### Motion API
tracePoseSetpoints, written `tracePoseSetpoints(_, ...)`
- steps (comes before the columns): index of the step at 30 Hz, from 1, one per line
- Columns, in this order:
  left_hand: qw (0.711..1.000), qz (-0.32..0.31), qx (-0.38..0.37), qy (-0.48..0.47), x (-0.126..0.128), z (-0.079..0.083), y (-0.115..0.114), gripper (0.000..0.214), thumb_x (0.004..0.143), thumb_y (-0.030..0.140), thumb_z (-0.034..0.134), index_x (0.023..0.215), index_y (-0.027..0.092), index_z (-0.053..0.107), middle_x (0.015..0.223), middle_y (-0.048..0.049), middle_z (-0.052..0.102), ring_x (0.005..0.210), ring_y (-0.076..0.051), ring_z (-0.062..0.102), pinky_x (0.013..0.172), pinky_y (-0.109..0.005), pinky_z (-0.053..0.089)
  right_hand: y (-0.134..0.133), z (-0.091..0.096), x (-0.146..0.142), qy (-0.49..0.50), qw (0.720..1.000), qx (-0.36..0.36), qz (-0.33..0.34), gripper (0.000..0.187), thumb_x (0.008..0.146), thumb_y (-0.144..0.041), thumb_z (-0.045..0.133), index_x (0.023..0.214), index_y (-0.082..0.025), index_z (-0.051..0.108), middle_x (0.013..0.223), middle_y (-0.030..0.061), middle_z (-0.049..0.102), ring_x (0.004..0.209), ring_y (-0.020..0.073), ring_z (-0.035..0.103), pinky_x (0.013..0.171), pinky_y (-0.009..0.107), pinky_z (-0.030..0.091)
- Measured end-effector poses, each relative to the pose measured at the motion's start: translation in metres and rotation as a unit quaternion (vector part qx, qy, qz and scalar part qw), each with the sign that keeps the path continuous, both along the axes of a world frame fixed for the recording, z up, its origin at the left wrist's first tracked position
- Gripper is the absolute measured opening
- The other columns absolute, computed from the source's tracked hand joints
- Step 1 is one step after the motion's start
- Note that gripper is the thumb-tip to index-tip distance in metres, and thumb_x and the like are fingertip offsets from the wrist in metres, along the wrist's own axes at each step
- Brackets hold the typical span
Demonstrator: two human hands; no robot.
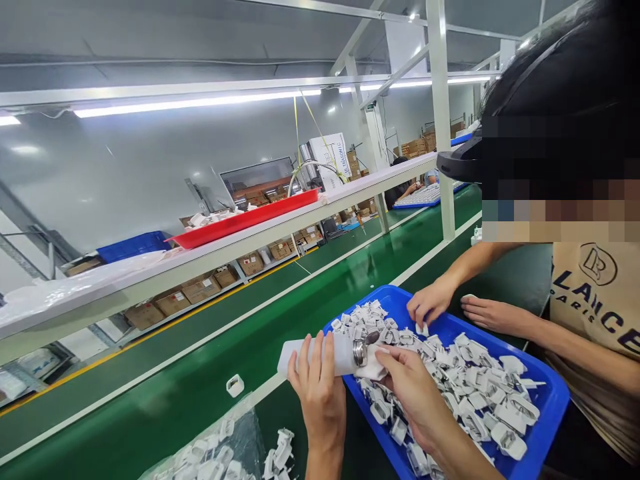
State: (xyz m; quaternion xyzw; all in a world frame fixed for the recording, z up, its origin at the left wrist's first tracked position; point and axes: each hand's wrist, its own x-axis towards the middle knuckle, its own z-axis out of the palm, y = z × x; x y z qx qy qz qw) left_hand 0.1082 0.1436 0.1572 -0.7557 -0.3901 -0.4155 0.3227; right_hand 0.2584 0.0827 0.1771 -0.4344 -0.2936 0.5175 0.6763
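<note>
My left hand (320,383) is wrapped round a white plastic bottle (291,357), tilted onto its side. Its metal neck (359,353) and dark flipped-up lid (373,337) point right. A crumpled white cloth or tissue (371,365) is pinched in my right hand (413,393), close against the bottle's mouth; whether they touch I cannot tell. Both hands are over the left rim of a blue tray (553,407), which holds many small white plastic parts (470,380). A co-worker's hand (433,303) reaches into the tray's far side, fingers on a white part.
A single white part (235,385) lies on the green conveyor belt (200,373). At lower left is a clear bag (215,453) of white parts, with loose ones (280,453) beside it. A shelf (250,230) with a red tray (250,217) runs above. The co-worker (595,300) is at right.
</note>
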Motion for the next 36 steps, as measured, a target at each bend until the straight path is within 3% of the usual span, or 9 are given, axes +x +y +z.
tracePoseSetpoints(5, 0.998, -0.015, -0.015, -0.064, 0.004, -0.011, -0.001, 0.048, 0.089, 0.001, 0.057, 0.135, 0.015, 0.057, 0.124, -0.0158, 0.068, 0.120, -0.034, 0.057, 0.107, -0.052, 0.041, 0.005, -0.003, -0.008, -0.107, 0.992, -0.013, -0.061, 0.038, 0.086, -0.047, 0.056, 0.089, -0.015, 0.075, 0.074, 0.0049, 0.070, 0.071, 0.0201, 0.061, 0.063, 0.027, 0.044)
tracePoseSetpoints(10, 0.989, 0.019, -0.064, -0.132, 0.010, -0.024, -0.002, 0.046, 0.092, 0.013, 0.057, 0.138, 0.018, 0.055, 0.117, -0.0146, 0.058, 0.109, -0.033, 0.055, 0.100, -0.053, 0.047, 0.003, 0.011, -0.020, -0.261, 0.958, 0.001, -0.120, 0.041, 0.093, -0.040, 0.047, 0.103, -0.014, 0.077, 0.097, 0.0125, 0.077, 0.089, 0.0270, 0.068, 0.077, 0.032, 0.049)
tracePoseSetpoints(13, 0.972, 0.033, -0.123, -0.195, 0.014, -0.028, -0.002, 0.042, 0.092, 0.023, 0.057, 0.134, 0.021, 0.056, 0.119, -0.0135, 0.056, 0.107, -0.032, 0.058, 0.087, -0.045, 0.054, -0.002, 0.021, -0.029, -0.339, 0.934, 0.026, -0.106, 0.042, 0.098, -0.034, 0.041, 0.111, -0.015, 0.077, 0.101, 0.0138, 0.078, 0.088, 0.0270, 0.071, 0.077, 0.034, 0.052)
tracePoseSetpoints(16, 0.934, 0.007, -0.210, -0.288, 0.020, -0.024, -0.005, 0.040, 0.090, 0.030, 0.055, 0.129, 0.020, 0.056, 0.122, -0.0156, 0.055, 0.105, -0.031, 0.059, 0.077, -0.041, 0.054, -0.003, 0.021, -0.037, -0.417, 0.903, 0.076, -0.077, 0.045, 0.099, -0.023, 0.038, 0.127, -0.012, 0.071, 0.118, 0.0162, 0.075, 0.107, 0.0288, 0.069, 0.095, 0.039, 0.054)
tracePoseSetpoints(21, 0.898, -0.006, -0.255, -0.358, 0.025, -0.017, -0.007, 0.036, 0.089, 0.036, 0.055, 0.120, 0.018, 0.057, 0.118, -0.0164, 0.060, 0.106, -0.030, 0.061, 0.087, -0.042, 0.053, 0.005, 0.007, -0.038, -0.475, 0.869, 0.133, -0.023, 0.061, 0.086, 0.000, 0.033, 0.142, -0.006, 0.057, 0.142, 0.0169, 0.062, 0.135, 0.0306, 0.052, 0.119, 0.049, 0.037)
tracePoseSetpoints(25, 0.863, 0.038, -0.285, -0.416, 0.014, -0.022, 0.009, 0.043, 0.079, 0.034, 0.070, 0.117, 0.020, 0.055, 0.106, -0.0106, 0.070, 0.097, -0.029, 0.068, 0.082, -0.039, 0.054, 0.005, 0.008, -0.025, -0.453, 0.882, 0.131, 0.019, 0.046, 0.097, -0.019, 0.039, 0.132, -0.016, 0.069, 0.133, 0.0111, 0.070, 0.128, 0.0279, 0.060, 0.114, 0.043, 0.043)
tracePoseSetpoints(28, 0.830, 0.079, -0.284, -0.473, 0.000, -0.029, 0.026, 0.053, 0.072, 0.023, 0.072, 0.120, 0.020, 0.052, 0.107, -0.0101, 0.070, 0.096, -0.029, 0.070, 0.083, -0.041, 0.053, -0.004, 0.002, -0.008, -0.425, 0.904, 0.051, 0.010, 0.053, 0.101, -0.049, 0.039, 0.130, -0.018, 0.070, 0.125, 0.0124, 0.073, 0.116, 0.0325, 0.068, 0.103, 0.047, 0.052)
tracePoseSetpoints(33, 0.812, 0.078, -0.270, -0.512, -0.011, -0.041, 0.057, 0.054, 0.075, 0.024, 0.075, 0.122, 0.018, 0.050, 0.112, -0.0093, 0.068, 0.102, -0.027, 0.068, 0.088, -0.042, 0.053, -0.030, -0.046, 0.031, -0.308, 0.947, -0.081, 0.042, 0.068, 0.086, -0.070, 0.058, 0.122, -0.015, 0.074, 0.135, 0.0135, 0.068, 0.131, 0.0318, 0.059, 0.112, 0.037, 0.046)
tracePoseSetpoints(36, 0.813, 0.058, -0.280, -0.507, -0.010, -0.042, 0.076, 0.051, 0.079, 0.027, 0.076, 0.123, 0.017, 0.052, 0.115, -0.0081, 0.067, 0.103, -0.025, 0.066, 0.091, -0.045, 0.053, -0.049, -0.075, 0.043, -0.146, 0.980, -0.135, 0.032, 0.063, 0.070, -0.072, 0.075, 0.103, -0.018, 0.080, 0.107, 0.0100, 0.080, 0.100, 0.0289, 0.074, 0.088, 0.029, 0.059)
